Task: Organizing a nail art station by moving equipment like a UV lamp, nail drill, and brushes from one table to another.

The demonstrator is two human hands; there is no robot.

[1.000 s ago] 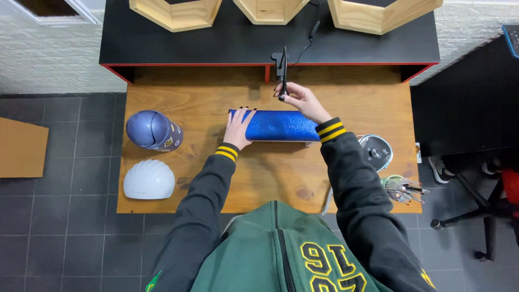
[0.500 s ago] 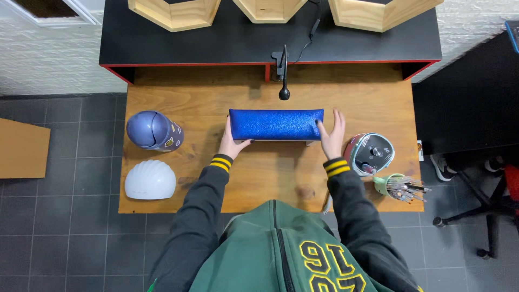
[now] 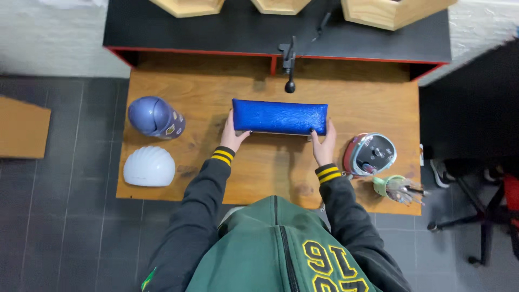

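A long blue textured case (image 3: pixel 279 115) lies across the middle of a wooden desk (image 3: pixel 270 162). My left hand (image 3: pixel 232 134) grips its near left corner, fingers against the left end. My right hand (image 3: pixel 323 146) holds the near right corner, fingertips on the case's front edge. Both sleeves are dark with yellow-striped cuffs. A small black microphone (image 3: pixel 290 65) hangs on a stand just beyond the case.
A blue-purple helmet (image 3: pixel 155 117) and a white helmet (image 3: pixel 148 166) sit at the desk's left edge. At the right are a round red and black device (image 3: pixel 370 154) and a green cup of pens (image 3: pixel 397 188). A black shelf (image 3: pixel 270 27) runs behind; an office chair base (image 3: pixel 481 216) stands right.
My right hand came down from the microphone to the case's right end, then slid to its near right corner. The left hand shifted slightly along the left end.
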